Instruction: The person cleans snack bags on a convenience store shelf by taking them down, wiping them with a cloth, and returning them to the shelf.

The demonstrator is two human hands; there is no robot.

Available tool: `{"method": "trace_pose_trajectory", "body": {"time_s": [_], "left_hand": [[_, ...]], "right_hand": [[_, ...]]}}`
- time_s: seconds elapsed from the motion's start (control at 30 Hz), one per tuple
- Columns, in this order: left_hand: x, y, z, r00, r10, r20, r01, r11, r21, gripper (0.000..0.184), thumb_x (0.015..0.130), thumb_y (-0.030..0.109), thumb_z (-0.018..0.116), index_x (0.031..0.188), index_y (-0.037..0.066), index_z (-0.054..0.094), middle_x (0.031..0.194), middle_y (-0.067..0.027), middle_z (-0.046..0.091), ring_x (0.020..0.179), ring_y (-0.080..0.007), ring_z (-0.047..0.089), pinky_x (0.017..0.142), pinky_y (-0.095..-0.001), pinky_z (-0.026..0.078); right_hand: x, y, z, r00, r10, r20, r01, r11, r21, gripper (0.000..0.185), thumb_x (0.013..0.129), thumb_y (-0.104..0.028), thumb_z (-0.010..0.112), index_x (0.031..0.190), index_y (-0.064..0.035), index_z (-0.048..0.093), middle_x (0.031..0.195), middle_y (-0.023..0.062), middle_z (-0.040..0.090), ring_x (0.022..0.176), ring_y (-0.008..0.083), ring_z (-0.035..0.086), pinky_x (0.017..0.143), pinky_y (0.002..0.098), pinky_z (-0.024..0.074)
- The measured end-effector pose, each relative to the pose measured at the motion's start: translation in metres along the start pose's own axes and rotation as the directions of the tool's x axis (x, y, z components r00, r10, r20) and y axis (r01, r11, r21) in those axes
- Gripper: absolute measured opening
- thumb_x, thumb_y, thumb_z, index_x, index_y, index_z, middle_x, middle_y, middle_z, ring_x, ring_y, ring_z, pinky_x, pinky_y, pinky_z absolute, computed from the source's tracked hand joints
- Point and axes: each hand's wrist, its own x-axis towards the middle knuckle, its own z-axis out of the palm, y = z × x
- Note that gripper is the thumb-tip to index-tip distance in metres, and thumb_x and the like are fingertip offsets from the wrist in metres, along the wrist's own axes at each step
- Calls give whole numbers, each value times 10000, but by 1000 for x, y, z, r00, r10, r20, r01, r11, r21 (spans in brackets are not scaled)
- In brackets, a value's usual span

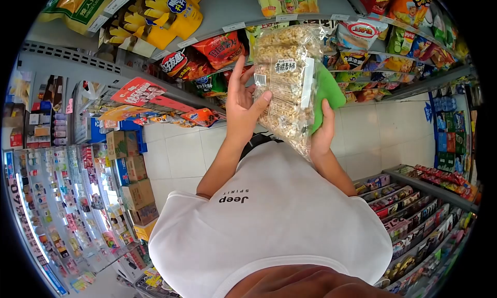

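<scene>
A clear plastic pack of puffed-grain bars (284, 80), with a barcode and dark printed characters, is held up tilted in front of the shelf. My left hand (243, 99) grips its left edge, thumb on the front and index finger pointing up; some fingers are hidden behind the pack. At its lower right side is my right hand (323, 130), closed on a green cloth (327, 93). The cloth lies against the pack's right side and partly behind it. How much of the pack the right hand itself grips is hidden.
Snack bags (222, 49) fill the shelf ahead, behind price-tag strips (234, 27). A red sign (139, 92) juts out at left, with stacked cartons (137, 168) below. Packaged goods fill a rack (414, 210) at lower right. Pale floor tiles (373, 135) show between.
</scene>
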Motion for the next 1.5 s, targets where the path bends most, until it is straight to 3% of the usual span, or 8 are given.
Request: {"method": "trace_pose_trajectory", "body": {"time_s": [0.2, 0.33, 0.4, 0.5, 0.7, 1.1, 1.3, 1.5], "left_hand": [[-17, -19, -21, 884, -455, 107, 460, 807, -371, 748, 888, 144, 689, 1510, 76, 279, 1412, -140, 461, 1254, -218, 501, 1036, -398, 434], [-22, -29, -18, 894, -438, 91, 415, 735, -536, 642, 943, 129, 621, 1491, 96, 289, 1366, -123, 511, 1206, -230, 553, 983, -410, 492], [-21, -32, -18, 881, -471, 43, 401, 695, -596, 554, 971, 142, 568, 1468, 84, 330, 1363, -126, 524, 1220, -245, 552, 988, -415, 493], [-20, -26, -19, 908, -417, 33, 359, 737, -573, 505, 993, 146, 531, 1459, 85, 346, 1366, -130, 526, 1230, -258, 550, 995, -421, 491], [-32, -14, -31, 886, -438, 154, 464, 826, -321, 911, 909, 75, 667, 1592, 170, 72, 1448, -109, 441, 1280, -218, 475, 1042, -399, 434], [-30, 7, -27, 930, -366, 43, 347, 831, -434, 859, 930, 41, 610, 1593, 155, 75, 1502, -141, 386, 1285, -238, 483, 1051, -365, 421], [-33, 8, -16, 969, -227, 98, 240, 958, -157, 878, 896, 91, 691, 1569, 65, 129, 1525, -136, 331, 1315, -219, 441, 1070, -358, 398], [-20, 30, -19, 948, -316, -40, 280, 885, -372, 810, 902, 56, 668, 1555, 72, 189, 1479, -123, 396, 1290, -214, 475, 1054, -356, 420]], "right_hand": [[-5, 4, -5, 983, 165, -85, -165, 986, -2, 532, 1022, -356, 438, 1428, -14, 402, 1370, 149, 534, 1243, 266, 538, 1064, 402, 418], [-13, 7, -30, 995, -101, 10, 97, 917, -387, 515, 1013, -303, 444, 1427, 2, 410, 1412, 160, 509, 1285, 294, 509, 1104, 422, 369], [-18, 6, -46, 948, -206, 241, 311, 757, -575, 494, 994, -269, 465, 1404, 6, 457, 1436, 171, 501, 1333, 330, 477, 1134, 456, 325], [7, -28, -20, 570, -42, 821, 821, 61, -567, 455, 956, -238, 493, 1344, -7, 552, 1456, 173, 497, 1400, 377, 401, 1161, 519, 253], [22, -59, 3, 585, -26, 811, 803, -120, -584, 439, 935, -230, 494, 1312, -29, 594, 1461, 144, 501, 1419, 394, 366, 1161, 553, 234], [10, -54, 8, 493, 235, 838, 848, 87, -523, 571, 915, -408, 341, 1247, -75, 664, 1409, 122, 561, 1397, 393, 405, 1174, 580, 179], [32, -45, 15, 691, -213, 691, 723, 219, -655, 510, 959, -379, 382, 1243, -60, 661, 1403, 145, 563, 1425, 421, 346, 1182, 568, 131], [3, -37, -8, 535, 20, 844, 789, 344, -509, 509, 985, -397, 374, 1207, -47, 669, 1385, 162, 574, 1419, 432, 351, 1174, 597, 140]]}}
